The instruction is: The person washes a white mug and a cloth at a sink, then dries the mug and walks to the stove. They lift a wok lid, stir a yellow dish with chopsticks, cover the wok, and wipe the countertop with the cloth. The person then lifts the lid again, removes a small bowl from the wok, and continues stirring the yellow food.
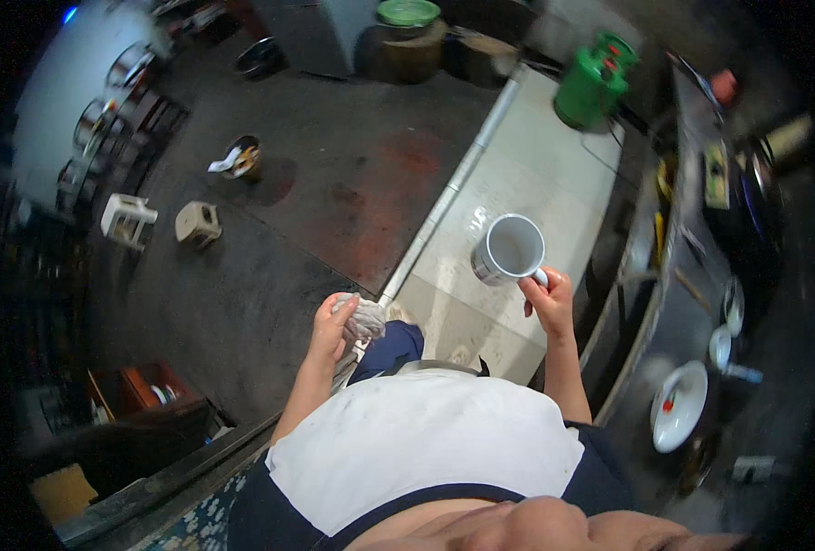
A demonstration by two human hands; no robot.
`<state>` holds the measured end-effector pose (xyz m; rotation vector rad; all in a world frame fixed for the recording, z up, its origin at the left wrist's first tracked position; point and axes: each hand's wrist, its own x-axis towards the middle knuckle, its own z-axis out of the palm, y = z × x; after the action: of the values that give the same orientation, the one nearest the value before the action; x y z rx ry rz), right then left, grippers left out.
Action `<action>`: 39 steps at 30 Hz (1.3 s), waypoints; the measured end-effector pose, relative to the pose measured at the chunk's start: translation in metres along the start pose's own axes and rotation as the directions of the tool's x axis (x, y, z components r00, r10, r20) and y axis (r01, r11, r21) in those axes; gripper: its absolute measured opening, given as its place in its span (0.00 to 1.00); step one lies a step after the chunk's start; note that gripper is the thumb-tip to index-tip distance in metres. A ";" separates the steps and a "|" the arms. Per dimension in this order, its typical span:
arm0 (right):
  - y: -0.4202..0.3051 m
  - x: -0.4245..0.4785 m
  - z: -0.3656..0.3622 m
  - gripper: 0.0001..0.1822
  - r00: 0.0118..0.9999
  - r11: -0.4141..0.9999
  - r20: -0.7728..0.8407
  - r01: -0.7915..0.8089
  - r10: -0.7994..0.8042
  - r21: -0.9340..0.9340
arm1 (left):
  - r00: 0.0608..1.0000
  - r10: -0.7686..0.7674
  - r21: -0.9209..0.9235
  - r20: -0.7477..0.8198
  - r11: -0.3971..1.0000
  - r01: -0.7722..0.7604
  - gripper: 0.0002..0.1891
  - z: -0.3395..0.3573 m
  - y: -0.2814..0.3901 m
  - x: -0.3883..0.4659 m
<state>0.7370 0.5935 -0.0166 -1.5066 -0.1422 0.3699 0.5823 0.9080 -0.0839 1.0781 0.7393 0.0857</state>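
In the head view my right hand [551, 297] grips a white mug [515, 249] by its handle, out in front of my body. Its wide mouth faces up towards the camera, and the outside bears some dark printing. My left hand [332, 327] is closed on a crumpled pale cloth [361, 318], lower and to the left of the mug. The two hands are well apart, and the cloth does not touch the mug. What lies at the bottom of the mug cannot be made out.
A green gas cylinder [592, 86] stands on the tiled ledge [517, 162]. Along the right runs a counter [638, 365] with a white bowl [679, 408]. Two plastic stools [198, 223] and a waste bin [245, 160] stand on the dark floor at left. A lidded container [409, 52] is at the back.
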 end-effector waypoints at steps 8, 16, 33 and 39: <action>0.001 0.129 0.125 0.10 0.993 0.960 0.094 -0.038 0.066 -0.279 | 0.992 0.122 -0.188 0.014 0.975 -0.118 0.11 -0.037 0.047 0.145; -0.019 0.228 0.285 0.10 0.918 0.985 0.388 -0.017 0.084 -0.172 | 0.908 0.078 -0.589 0.411 0.783 0.199 0.18 -0.047 0.151 0.207; 0.033 0.491 0.391 0.21 0.914 0.694 0.400 0.246 0.067 -0.677 | 0.854 0.258 -0.461 -0.451 0.752 -0.471 0.11 -0.254 0.208 0.338; 0.065 0.608 0.496 0.20 0.812 0.926 0.519 -0.068 0.267 -0.371 | 0.857 0.296 -0.550 -0.422 0.668 -0.501 0.24 -0.303 0.235 0.468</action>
<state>1.1385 1.2608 -0.1290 -1.7139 -0.5678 0.9800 0.8272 1.4474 -0.2061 0.5318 0.6469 0.8593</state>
